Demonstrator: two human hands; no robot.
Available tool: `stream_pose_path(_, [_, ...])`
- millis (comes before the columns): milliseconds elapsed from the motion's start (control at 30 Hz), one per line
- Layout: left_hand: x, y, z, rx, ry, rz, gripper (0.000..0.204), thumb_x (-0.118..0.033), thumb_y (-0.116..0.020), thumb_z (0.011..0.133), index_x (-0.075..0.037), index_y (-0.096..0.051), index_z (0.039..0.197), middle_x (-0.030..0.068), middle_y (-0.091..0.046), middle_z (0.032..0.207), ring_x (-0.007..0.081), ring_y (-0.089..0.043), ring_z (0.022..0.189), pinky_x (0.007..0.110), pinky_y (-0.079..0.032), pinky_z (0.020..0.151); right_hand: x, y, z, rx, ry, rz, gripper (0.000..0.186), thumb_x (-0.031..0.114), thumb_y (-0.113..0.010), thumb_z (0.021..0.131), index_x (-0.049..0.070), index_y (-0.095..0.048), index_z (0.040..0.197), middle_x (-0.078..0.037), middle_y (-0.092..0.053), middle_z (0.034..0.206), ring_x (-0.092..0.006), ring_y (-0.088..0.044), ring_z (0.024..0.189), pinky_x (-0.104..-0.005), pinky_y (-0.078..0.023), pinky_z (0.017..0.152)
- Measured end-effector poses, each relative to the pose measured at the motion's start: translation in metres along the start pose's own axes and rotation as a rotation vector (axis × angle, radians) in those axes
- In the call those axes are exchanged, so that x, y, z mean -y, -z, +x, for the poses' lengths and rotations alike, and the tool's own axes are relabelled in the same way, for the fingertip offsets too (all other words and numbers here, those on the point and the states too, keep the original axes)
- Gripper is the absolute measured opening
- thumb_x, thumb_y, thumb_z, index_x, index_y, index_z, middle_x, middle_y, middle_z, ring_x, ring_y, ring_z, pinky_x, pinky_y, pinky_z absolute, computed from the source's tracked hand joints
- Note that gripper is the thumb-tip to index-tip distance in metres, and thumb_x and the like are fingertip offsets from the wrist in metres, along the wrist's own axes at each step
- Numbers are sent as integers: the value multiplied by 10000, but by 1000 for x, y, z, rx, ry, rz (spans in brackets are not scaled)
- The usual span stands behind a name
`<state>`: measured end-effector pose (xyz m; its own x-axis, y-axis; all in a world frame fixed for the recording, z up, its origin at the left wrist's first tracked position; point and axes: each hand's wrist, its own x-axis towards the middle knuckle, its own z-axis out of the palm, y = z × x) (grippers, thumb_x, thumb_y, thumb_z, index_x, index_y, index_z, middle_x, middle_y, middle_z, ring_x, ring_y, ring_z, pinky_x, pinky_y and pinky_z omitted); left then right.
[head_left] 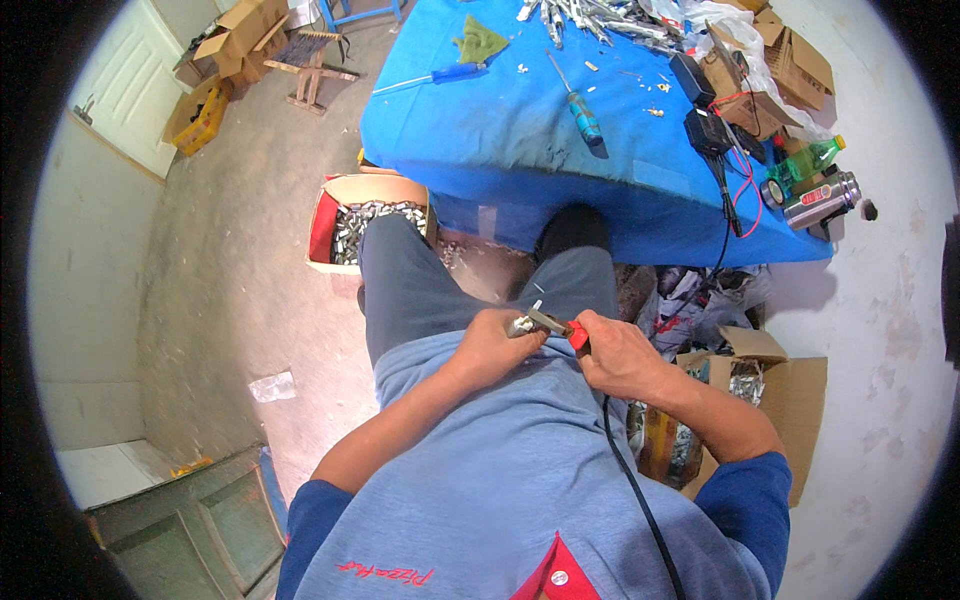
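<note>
My left hand (pixel 497 345) grips a small silver metal piece (pixel 520 326) over my lap, fingers curled round it. My right hand (pixel 617 355) holds a red-handled tool (pixel 576 334), its metal head (pixel 545 318) meeting the silver piece near my left thumb. A black cable (pixel 625 466) hangs from beside my right hand down over my shirt. Fingers partly hide both held things.
A blue-covered table (pixel 640 130) bears screwdrivers (pixel 583 118), silver scraps (pixel 600 20), black adapters (pixel 705 130), a green bottle (pixel 810 160) and a steel flask (pixel 820 200). A box of small metal parts (pixel 330 185) stands by my left knee; an open carton (pixel 795 420) is right.
</note>
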<state>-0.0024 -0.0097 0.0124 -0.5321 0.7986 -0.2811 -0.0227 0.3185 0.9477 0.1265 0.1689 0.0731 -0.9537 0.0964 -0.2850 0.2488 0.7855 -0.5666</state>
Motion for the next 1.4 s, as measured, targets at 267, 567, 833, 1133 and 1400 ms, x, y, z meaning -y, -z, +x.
stream_pose_path(267, [-6,-8,-4,-298,-88,245,187,-192,-675,833,-22,-728,888,253,-668,800,428,-659,772,445,-500,652,20,1,0,81,-122,3,219,160,-560,891,-20,-497,998,-309,-647,903,-508,-623,870,-581,-478,780])
stream_pose_path(567, [-11,4,-11,273,40,-230,247,-209,-595,964,-39,-681,807,-66,-494,640,55,-432,608,277,-355,520,-35,-20,25,-235,442,-211,420,62,-730,658,36,-547,1035,-165,-642,908,-381,-637,857,-470,-518,753])
stream_pose_path(833, [-27,9,-12,558,152,-605,355,-257,-648,948,-112,-532,646,-68,-425,616,48,-337,559,255,-257,486,-47,-2,118,-554,769,-161,213,104,-680,773,46,-587,956,-156,-625,869,-355,-625,795,-418,-520,725])
stream_pose_path(1133, [-18,9,-5,487,130,-718,360,-249,-644,960,-128,-480,664,-72,-386,609,37,-297,539,251,-210,471,-21,9,79,203,-92,1127,207,171,-662,887,29,-607,1027,-50,-646,858,-155,-627,798,-298,-496,637])
stream_pose_path(1400, [-10,9,-4,409,154,-679,344,-252,-666,946,-119,-505,673,-61,-404,607,46,-318,538,250,-216,475,-30,13,59,200,19,1100,264,195,-669,919,17,-591,1097,-77,-672,943,-198,-659,882,-347,-538,808])
